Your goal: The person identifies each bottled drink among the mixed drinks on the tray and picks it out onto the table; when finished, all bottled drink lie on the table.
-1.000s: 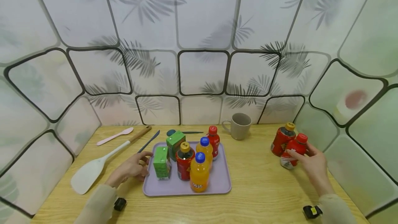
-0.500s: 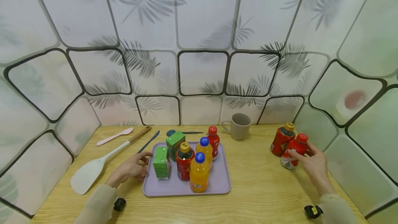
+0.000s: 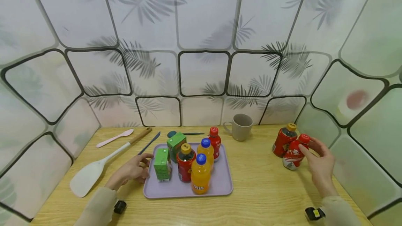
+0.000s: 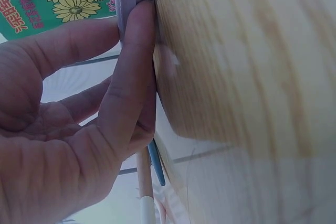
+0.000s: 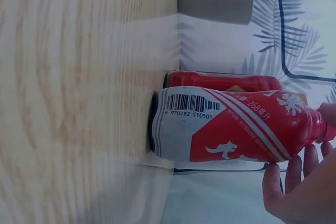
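Observation:
My left hand point(image 3: 133, 169) is at the left edge of a lilac tray point(image 3: 216, 189), pinching its rim between thumb and finger. On the tray stand green drink cartons point(image 3: 162, 165), orange soda bottles point(image 3: 201, 177) with blue caps, a dark bottle with a red label point(image 3: 186, 166) and a small red bottle point(image 3: 215, 145). At the right, a red-and-white drink bottle point(image 5: 231, 124) stands upright on the table. My right hand point(image 3: 321, 163) is loosely around its cap and shoulder, fingers fairly straight, fingertips right at its side. Close behind it stands a gold-capped red-label bottle point(image 3: 284, 142).
A grey mug point(image 3: 242, 127) stands at the back by the patterned wall. Left of the tray lie a white spatula point(image 3: 91, 177) with a wooden handle, a pink spoon point(image 3: 116, 138) and a dark blue utensil point(image 3: 150, 143). Another dark utensil point(image 3: 191, 134) lies behind the tray.
My right hand has loosened; its thumb has lifted from the red-and-white bottle's front towards the cap, showing more of the label. The left hand and tray hold still.

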### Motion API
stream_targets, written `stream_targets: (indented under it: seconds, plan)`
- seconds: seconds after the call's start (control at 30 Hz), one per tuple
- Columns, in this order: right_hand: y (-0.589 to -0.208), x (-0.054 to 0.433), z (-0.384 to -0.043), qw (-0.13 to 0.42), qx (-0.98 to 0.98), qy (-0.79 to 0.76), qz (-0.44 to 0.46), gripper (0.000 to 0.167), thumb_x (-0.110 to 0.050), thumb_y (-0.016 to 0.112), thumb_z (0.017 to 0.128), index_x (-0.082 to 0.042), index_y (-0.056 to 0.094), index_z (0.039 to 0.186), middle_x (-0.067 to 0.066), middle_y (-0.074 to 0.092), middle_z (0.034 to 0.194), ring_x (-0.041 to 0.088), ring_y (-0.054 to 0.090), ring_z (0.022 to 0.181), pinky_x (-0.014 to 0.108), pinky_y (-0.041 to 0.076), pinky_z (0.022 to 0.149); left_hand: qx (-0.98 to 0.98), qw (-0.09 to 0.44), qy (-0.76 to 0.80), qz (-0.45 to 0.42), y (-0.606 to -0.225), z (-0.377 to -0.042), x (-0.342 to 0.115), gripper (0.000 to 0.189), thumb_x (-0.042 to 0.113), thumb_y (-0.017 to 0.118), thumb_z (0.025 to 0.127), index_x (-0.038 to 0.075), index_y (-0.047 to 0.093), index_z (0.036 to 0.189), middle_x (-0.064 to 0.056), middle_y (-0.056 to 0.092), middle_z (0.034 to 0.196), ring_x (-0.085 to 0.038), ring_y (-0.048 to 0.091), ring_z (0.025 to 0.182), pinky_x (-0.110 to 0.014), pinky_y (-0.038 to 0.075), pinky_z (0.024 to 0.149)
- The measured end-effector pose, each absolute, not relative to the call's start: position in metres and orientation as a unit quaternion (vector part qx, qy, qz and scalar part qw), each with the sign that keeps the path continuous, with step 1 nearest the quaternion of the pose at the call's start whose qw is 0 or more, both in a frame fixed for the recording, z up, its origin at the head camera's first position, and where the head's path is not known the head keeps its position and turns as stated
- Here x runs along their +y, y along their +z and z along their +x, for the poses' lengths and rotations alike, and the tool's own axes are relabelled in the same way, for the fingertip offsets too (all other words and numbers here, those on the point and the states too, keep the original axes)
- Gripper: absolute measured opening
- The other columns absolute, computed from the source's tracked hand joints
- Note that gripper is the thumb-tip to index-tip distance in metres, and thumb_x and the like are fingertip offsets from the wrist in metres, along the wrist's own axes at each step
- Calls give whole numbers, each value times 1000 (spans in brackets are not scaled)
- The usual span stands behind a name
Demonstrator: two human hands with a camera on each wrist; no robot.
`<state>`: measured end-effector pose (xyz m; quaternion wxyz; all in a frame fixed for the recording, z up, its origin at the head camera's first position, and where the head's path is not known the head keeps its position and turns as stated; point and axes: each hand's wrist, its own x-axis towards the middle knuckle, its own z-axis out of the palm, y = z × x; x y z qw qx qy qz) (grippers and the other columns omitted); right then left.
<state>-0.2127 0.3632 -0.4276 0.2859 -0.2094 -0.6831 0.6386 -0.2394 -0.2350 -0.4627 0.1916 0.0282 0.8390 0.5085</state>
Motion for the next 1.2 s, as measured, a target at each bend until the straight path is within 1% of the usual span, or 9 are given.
stream_targets:
  seconds: [0.17, 0.33, 0.47, 0.63, 0.8, 0.93, 1.03, 1.13, 1.2]
  plan:
    - [-427, 362, -212, 306, -679, 634, -208, 45, -12, 79, 81, -16, 67, 124, -17, 63, 94, 0, 55, 91, 5, 45, 63, 841, 190, 506, 31, -463, -240, -236, 75, -12, 61, 73, 1, 40, 143, -22, 46, 116, -25, 58, 82, -39, 60, 62]
    - [-430, 362, -214, 331, -676, 630, -193, 43, -8, 79, 80, -13, 68, 121, -16, 63, 91, 2, 56, 89, 5, 45, 64, 840, 188, 508, 24, -463, -239, -235, 74, -13, 61, 72, 2, 42, 142, -22, 47, 116, -25, 58, 81, -38, 60, 61]
    - [-429, 360, -214, 351, -657, 644, -176, 40, -5, 78, 79, -9, 69, 118, -12, 65, 90, 3, 57, 86, 5, 46, 64, 840, 187, 509, 24, -463, -239, -235, 74, -13, 61, 72, 2, 42, 142, -21, 47, 115, -25, 58, 81, -38, 60, 61]
    - [-427, 356, -212, 359, -627, 672, -164, 37, -3, 77, 80, -5, 69, 116, -9, 66, 88, 4, 58, 83, 5, 49, 65, 839, 188, 510, 38, -464, -240, -237, 74, -12, 60, 72, 1, 40, 142, -21, 46, 114, -24, 57, 83, -39, 60, 61]
    - [-424, 345, -209, 347, -633, 673, -162, 33, -6, 75, 83, -7, 69, 116, -12, 66, 83, 4, 57, 82, 6, 47, 64, 840, 186, 509, 35, -463, -241, -236, 75, -13, 60, 72, 1, 40, 143, -21, 46, 114, -24, 57, 82, -39, 60, 61]
    - [-425, 334, -206, 328, -642, 676, -153, 32, -7, 74, 85, -4, 69, 116, -12, 67, 81, 3, 59, 76, 10, 47, 58, 839, 189, 510, 31, -462, -241, -235, 75, -13, 61, 72, 0, 40, 143, -22, 47, 115, -24, 58, 83, -39, 60, 62]
    - [-427, 326, -206, 303, -645, 687, -141, 30, -8, 73, 85, -2, 69, 114, -11, 68, 79, 3, 61, 70, 12, 50, 55, 838, 191, 510, 30, -461, -240, -234, 75, -13, 62, 71, 0, 40, 142, -22, 47, 115, -25, 58, 83, -39, 60, 62]
    - [-429, 319, -208, 265, -671, 683, -116, 29, -10, 72, 87, -2, 69, 115, -13, 69, 81, 2, 64, 70, 13, 53, 58, 839, 190, 509, 30, -460, -240, -234, 75, -13, 62, 71, -1, 40, 142, -22, 47, 115, -25, 58, 83, -39, 60, 62]
    - [-430, 315, -210, 230, -703, 667, -88, 30, -13, 70, 89, -2, 67, 116, -15, 70, 84, 2, 65, 73, 14, 54, 61, 839, 189, 509, 33, -460, -240, -235, 76, -13, 62, 71, -1, 40, 142, -23, 46, 115, -25, 58, 83, -39, 60, 62]
